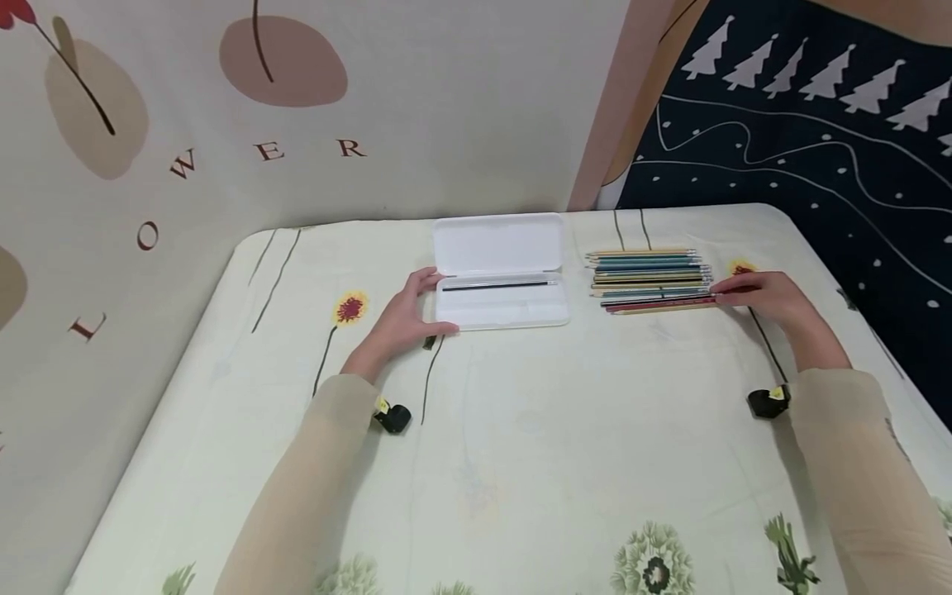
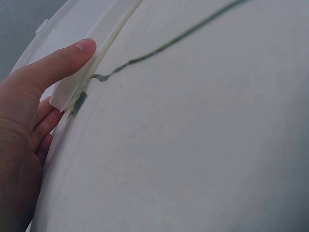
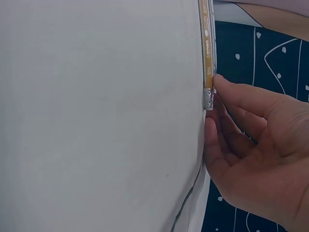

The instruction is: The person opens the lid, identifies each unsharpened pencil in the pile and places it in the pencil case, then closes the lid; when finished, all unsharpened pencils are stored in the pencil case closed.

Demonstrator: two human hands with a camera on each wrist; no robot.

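Note:
A white pencil case [image 1: 502, 312] lies with its lid [image 1: 498, 245] raised at the back. One black pencil [image 1: 497, 286] is in the tray. My left hand [image 1: 402, 318] holds the case by its left end; in the left wrist view the thumb [image 2: 72, 60] lies over the rim and the other fingers are at its side. To the right, several pencils [image 1: 650, 277] lie side by side in a row. My right hand [image 1: 766, 296] pinches a pencil at the row's near right end. A yellow pencil [image 3: 207, 48] with a metal-banded end shows beside those fingers.
A pale floral cloth [image 1: 550, 438] covers the table. Behind it hangs a light curtain [image 1: 446, 107] with printed letters, and a dark cloth [image 1: 803, 165] with white trees hangs at the right. Black wrist cameras [image 1: 394, 417] sit below each hand.

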